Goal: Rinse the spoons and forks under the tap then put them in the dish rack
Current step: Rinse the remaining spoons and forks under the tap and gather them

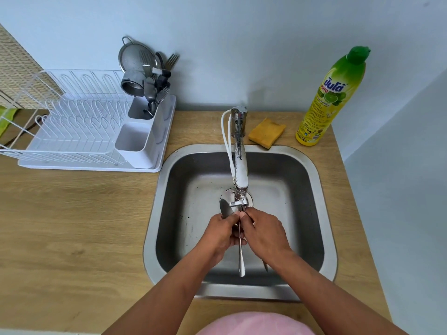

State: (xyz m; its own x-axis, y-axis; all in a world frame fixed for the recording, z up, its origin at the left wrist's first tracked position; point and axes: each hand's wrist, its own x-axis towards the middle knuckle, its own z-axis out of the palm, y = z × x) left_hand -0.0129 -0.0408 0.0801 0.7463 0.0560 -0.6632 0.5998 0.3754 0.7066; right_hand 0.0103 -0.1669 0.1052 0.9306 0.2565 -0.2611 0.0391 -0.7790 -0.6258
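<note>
Nearest the camera: two bare forearms reach over the front rim of the stainless sink (321, 189). Left hand (221, 234) and right hand (263, 234) meet over the basin, just under the tap spout (239, 170).

Left hand: fingers curled around a bundle of cutlery. A spoon (225, 209) bowl sticks up past its knuckles, beside the spout tip; one long handle (241, 259) hangs down toward the person. Right hand: closed, thumb and fingers pinched on the upper part of the same bundle; a second, darker handle tip (265, 267) shows below its wrist. How many pieces are held cannot be told; hands cover most of them. Whether water is running cannot be told either.

Judgement: rinse step under way, transfer to rack not yet done for these pieces.

Farther back, on the wooden counter (72, 226): yellow sponge (266, 132) behind the sink, lime dish soap bottle (331, 97) to its right. White dish rack (79, 131) sits left of the sink, well apart from the hands. Its far cutlery cup (142, 110) already holds forks and spoons; its near cup (135, 143) looks empty.

Risks:
- Wet, smooth handles, several in one hold: one could slide out into the basin.
- Spoon bowl close to spout tip: could knock it, or throw spray onto the counter.
- Carrying leftward across the counter will drip.
</note>
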